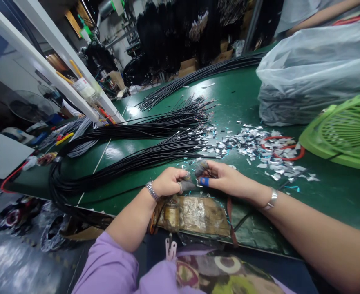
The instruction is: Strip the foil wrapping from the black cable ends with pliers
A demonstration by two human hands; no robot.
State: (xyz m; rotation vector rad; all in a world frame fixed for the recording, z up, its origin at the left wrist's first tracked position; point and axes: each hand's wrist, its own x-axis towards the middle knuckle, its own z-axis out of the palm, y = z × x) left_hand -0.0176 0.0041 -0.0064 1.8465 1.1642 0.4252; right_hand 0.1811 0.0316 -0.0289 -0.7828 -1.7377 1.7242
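My left hand (171,181), with grey coverings on its fingertips, is closed on a black cable (123,192) that trails off to the left across the green table. Close by, my right hand (218,174) has thumb and fingers pinched together near the cable's end; what lies between them is too small to make out. Grey finger covers and a blue band show on its fingers. Just beyond both hands lies a thick bundle of black cables (143,161), its cut ends pointing right. Below them, a tape-covered wooden board (202,214) sits at the table edge.
Silver foil scraps (247,143) and a red ring (298,152) litter the green table (336,204). A green plastic basket (345,130) and a clear plastic bag (314,77) stand at right. More cables (204,77) lie behind; a white post (60,61) rises at left.
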